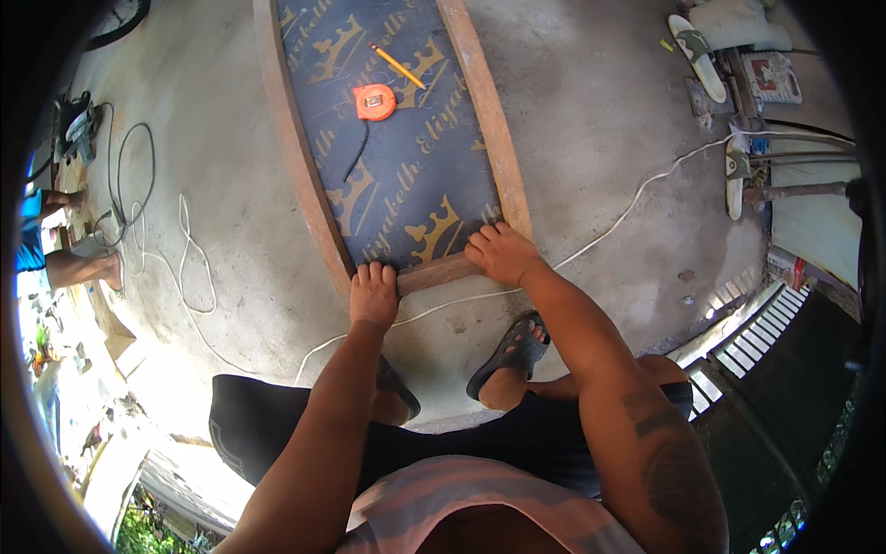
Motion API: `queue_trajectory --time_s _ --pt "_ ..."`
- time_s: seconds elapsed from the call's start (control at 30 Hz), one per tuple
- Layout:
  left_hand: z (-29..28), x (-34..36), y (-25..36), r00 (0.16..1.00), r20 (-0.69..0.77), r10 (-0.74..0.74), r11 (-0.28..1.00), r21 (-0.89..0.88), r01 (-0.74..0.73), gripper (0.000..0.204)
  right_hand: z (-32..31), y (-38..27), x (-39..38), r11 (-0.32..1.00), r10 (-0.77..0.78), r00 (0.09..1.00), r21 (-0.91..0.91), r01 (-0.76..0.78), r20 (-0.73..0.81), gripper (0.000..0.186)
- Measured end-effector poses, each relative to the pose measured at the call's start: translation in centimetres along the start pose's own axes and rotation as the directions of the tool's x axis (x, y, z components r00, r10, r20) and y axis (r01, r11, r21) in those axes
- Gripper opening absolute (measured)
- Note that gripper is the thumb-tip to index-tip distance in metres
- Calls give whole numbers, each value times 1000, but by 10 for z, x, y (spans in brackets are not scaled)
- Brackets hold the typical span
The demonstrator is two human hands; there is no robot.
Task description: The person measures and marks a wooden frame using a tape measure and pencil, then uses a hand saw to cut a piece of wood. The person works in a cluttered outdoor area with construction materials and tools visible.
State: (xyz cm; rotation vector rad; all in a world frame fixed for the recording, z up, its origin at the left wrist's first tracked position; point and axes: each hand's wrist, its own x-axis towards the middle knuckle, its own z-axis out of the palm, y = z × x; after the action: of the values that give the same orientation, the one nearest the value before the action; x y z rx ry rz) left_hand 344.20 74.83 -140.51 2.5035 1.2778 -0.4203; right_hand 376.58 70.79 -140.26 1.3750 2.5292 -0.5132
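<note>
A long wooden frame [494, 111] lies on the floor, with a dark panel [406, 175] patterned in gold crowns and lettering inside it. My left hand [374, 295] is closed over its near left corner, fingertips on the near rail. At the near right corner my right hand [501, 254] is curled over the same rail, its thumb side hidden. The near rail [434, 274] shows between the two hands. On the panel rest an orange tape measure [374, 102] with a dark strap and a yellow pencil [399, 66], both apart from my hands.
A white cable [591, 245] crosses the concrete floor close to my sandals [508, 355]. More cords [185, 258] coil at the left, near another person's legs [83, 268]. Slippers [699, 57], a case [773, 78] and metal bars lie at the right.
</note>
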Motion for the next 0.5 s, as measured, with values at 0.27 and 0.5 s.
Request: queue_trajectory --time_s 0.27,0.5 --pt "-11 5 -2 999 -29 18 999 -37 -19 22 -14 -95 -2 945 236 927 290 -149 -292 28" --pt "1 6 -1 1000 -19 17 1000 -23 -18 14 -26 -108 -9 759 538 830 512 -402 -145 26"
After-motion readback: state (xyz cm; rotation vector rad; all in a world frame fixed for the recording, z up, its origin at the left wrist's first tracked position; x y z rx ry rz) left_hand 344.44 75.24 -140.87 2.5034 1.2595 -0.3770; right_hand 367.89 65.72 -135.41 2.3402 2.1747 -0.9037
